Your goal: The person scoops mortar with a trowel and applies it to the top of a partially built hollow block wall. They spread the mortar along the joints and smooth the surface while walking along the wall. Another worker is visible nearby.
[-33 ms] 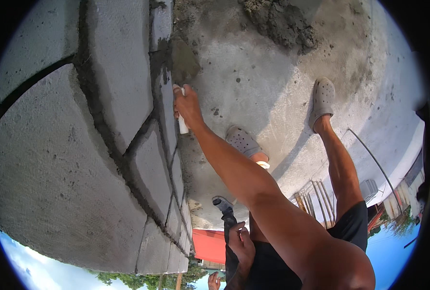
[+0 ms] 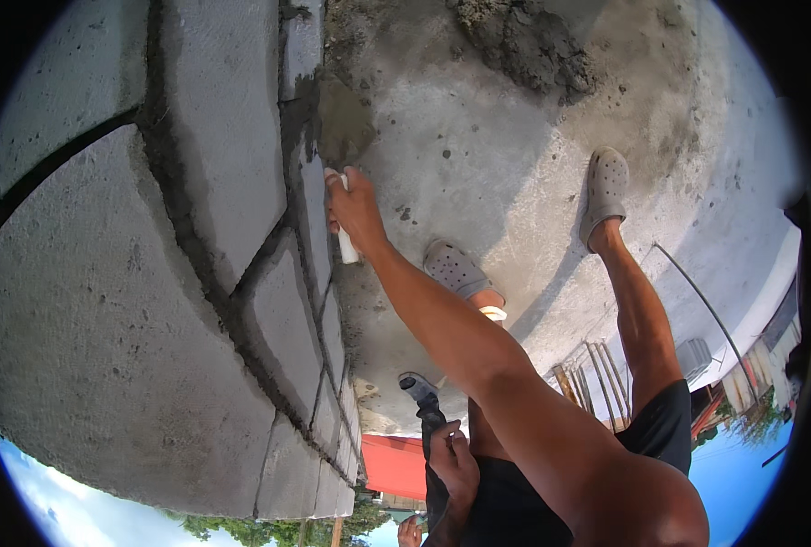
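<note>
My right hand (image 2: 358, 211) is closed around the white handle (image 2: 347, 244) of a trowel, close beside the block wall (image 2: 269, 310). Its grey, mortar-smeared blade (image 2: 345, 118) points away from me, near the wall's foot. Dark wet mortar (image 2: 303, 114) fills the joint beside the blade. Further back, near my black shorts (image 2: 519, 501), my left hand (image 2: 456, 463) has its fingers curled in. Whether it holds anything small is hidden.
A heap of wet mortar (image 2: 528, 46) lies on the concrete floor (image 2: 478, 164). My feet in grey clogs (image 2: 454, 267) stand between wall and heap. Behind me are another person's shoe (image 2: 416, 385) and hand (image 2: 409, 531), some rods (image 2: 597, 378) and a red sheet (image 2: 394, 465).
My right hand and the trowel have shifted slightly back toward me along the wall. My left hand has barely moved.
</note>
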Demonstrator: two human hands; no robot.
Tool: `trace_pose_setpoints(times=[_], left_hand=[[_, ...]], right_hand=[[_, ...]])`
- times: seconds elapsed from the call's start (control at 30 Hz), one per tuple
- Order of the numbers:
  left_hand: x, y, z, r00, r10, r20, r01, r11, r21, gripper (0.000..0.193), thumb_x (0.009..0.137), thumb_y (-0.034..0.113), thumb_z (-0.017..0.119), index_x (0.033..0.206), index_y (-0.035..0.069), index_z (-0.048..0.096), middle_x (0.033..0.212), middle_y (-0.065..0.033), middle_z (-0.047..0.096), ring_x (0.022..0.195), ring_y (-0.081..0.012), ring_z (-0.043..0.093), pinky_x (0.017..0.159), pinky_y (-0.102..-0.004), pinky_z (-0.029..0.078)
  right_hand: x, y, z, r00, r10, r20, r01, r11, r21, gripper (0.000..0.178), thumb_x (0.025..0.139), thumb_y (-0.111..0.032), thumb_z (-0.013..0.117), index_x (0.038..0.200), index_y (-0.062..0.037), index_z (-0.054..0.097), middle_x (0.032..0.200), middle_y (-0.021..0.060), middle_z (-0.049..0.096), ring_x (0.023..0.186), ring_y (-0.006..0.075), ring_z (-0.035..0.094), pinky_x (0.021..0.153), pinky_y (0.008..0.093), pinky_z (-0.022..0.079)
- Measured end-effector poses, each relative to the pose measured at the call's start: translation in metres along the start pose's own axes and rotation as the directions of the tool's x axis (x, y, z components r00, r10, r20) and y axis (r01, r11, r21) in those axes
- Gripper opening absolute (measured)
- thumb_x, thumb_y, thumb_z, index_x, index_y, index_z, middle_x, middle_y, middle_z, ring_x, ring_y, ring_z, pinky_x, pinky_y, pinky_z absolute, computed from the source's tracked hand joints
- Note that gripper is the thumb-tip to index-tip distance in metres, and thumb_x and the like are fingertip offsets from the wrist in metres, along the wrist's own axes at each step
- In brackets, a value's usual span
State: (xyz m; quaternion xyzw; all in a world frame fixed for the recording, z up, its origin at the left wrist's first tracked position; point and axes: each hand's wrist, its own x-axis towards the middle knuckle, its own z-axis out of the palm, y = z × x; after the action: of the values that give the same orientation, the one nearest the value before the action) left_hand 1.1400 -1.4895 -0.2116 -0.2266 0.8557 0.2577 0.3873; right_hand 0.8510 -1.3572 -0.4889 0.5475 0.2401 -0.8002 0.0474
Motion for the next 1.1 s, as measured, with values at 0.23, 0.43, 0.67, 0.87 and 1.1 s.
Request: trace_pose_setpoints(times=[0.23,0.43,0.67,0.87,1.1], left_hand=[[-0.002,0.010,0.014,0.997,0.046,0.058,-0.036,0.985,-0.171,0.029,0.097,0.025,0.056,0.103,-0.003,0.059,0.089,-0.0093,0.061,0.080,-0.0146,0.056,0.072,-0.0305,0.047],[0.004,0.032,0.022,0.985,0.139,0.102,-0.147,0.987,0.071,0.018,0.093,0.012,0.056,0.103,-0.002,0.060,0.097,-0.0186,0.064,0.083,-0.0295,0.064,0.074,-0.0381,0.051],[-0.001,0.047,0.034,0.991,0.135,0.010,-0.135,0.986,0.098,0.016,0.089,0.011,0.059,0.099,0.000,0.063,0.093,-0.0161,0.065,0.081,-0.0292,0.064,0.073,-0.0376,0.052],[-0.014,0.041,0.055,0.982,0.179,-0.069,-0.175,0.983,0.055,0.011,0.086,0.008,0.060,0.095,0.001,0.061,0.090,-0.0174,0.062,0.085,-0.0345,0.062,0.074,-0.0411,0.050],[-0.042,0.055,0.109,0.965,0.155,-0.212,-0.162,0.987,-0.016,0.012,0.086,0.010,0.061,0.096,0.003,0.062,0.090,-0.0170,0.063,0.085,-0.0347,0.063,0.074,-0.0415,0.051]], right_hand=[[-0.103,-0.019,0.006,0.985,0.076,0.157,-0.084,0.995,0.050,0.017,0.101,-0.022,0.047,0.105,-0.0055,0.049,0.067,-0.0013,0.042,0.052,0.0067,0.039,0.042,0.0246,0.034],[-0.159,-0.098,-0.062,0.854,0.232,0.466,-0.427,0.824,0.373,0.039,0.103,-0.035,0.044,0.125,-0.0040,0.050,0.068,0.0014,0.046,0.050,0.0060,0.041,0.040,0.0223,0.034],[-0.194,-0.253,-0.191,0.613,-0.773,-0.167,0.789,0.609,0.077,0.034,0.104,-0.027,0.045,0.125,-0.0004,0.043,0.075,0.0083,0.050,0.057,0.0117,0.049,0.050,0.0265,0.044],[-0.074,-0.281,-0.299,0.258,-0.963,-0.075,0.855,0.264,-0.447,0.023,0.103,-0.023,0.047,0.118,-0.0060,0.046,0.076,0.0104,0.050,0.067,0.0172,0.050,0.063,0.0328,0.046],[-0.108,-0.272,-0.329,0.738,-0.674,0.034,0.491,0.500,-0.713,0.025,0.101,-0.028,0.053,0.107,-0.0043,0.055,0.070,0.0062,0.051,0.059,0.0111,0.050,0.053,0.0274,0.042]])
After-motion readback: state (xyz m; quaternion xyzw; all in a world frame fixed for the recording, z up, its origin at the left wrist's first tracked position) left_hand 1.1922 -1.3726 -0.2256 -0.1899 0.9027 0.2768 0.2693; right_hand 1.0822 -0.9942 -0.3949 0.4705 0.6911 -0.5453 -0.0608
